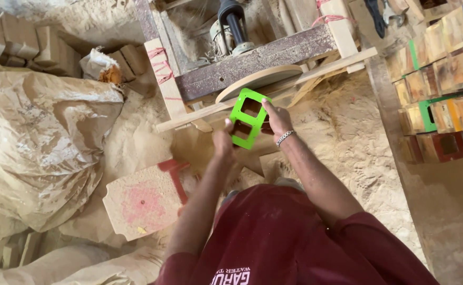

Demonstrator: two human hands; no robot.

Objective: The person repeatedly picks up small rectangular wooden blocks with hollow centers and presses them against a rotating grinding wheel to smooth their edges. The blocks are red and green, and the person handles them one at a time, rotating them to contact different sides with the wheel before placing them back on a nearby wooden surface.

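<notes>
Both my hands hold a bright green flat frame (248, 117) with two square cut-outs, in the middle of the head view. My left hand (223, 140) grips its lower left edge. My right hand (276, 119), with a metal bracelet on the wrist, grips its right edge. The frame's upper end is close to a round wooden disc (260, 80) on a rough wooden machine stand (252, 60). I cannot tell whether frame and disc touch. A motor (230, 26) sits above the disc.
Sawdust covers the floor (342, 126). A big crumpled sack (36, 142) lies at left, with bricks (10, 37) behind it. A shaped board with red paint (144, 200) lies on the floor. Stacked coloured wooden frames (442, 79) fill a shelf at right.
</notes>
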